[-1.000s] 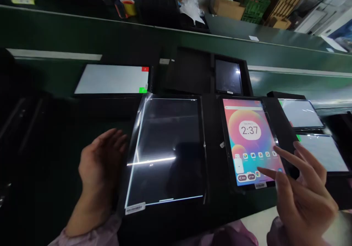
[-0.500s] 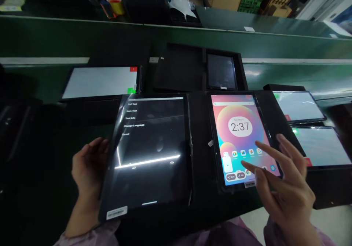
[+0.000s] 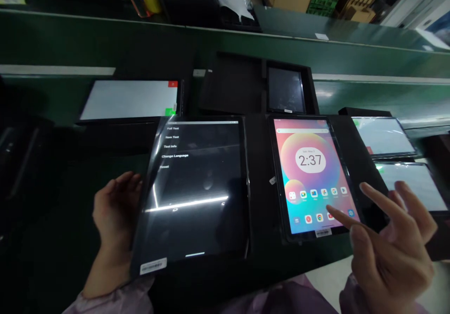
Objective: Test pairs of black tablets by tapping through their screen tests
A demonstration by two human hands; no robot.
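My left hand (image 3: 116,206) is at the left edge of a dark-screened tablet (image 3: 197,187) with a white text menu. Its fingers are curled together, and the tablet hides part of the hand and wrist, so what they hold, if anything, is not visible. To the right lies a second tablet (image 3: 312,164) with a bright, colourful home screen showing 2:37. Over its lower right corner is my right hand (image 3: 393,239), fingers spread and holding nothing. The index fingertip is over the lower part of the screen; I cannot tell whether it touches.
White-screened tablets lie at the back left (image 3: 130,99) and to the right (image 3: 383,137), the lower right one (image 3: 411,185) partly behind my right hand. A black box (image 3: 232,82) at the back holds a dark tablet (image 3: 285,89). A roll of tape (image 3: 149,2) stands on the far ledge.
My right hand has moved right and slightly down across the colourful tablet. The small pop-up at that screen's lower left has disappeared, showing more icons. My left hand stays beside the dark-screened tablet.
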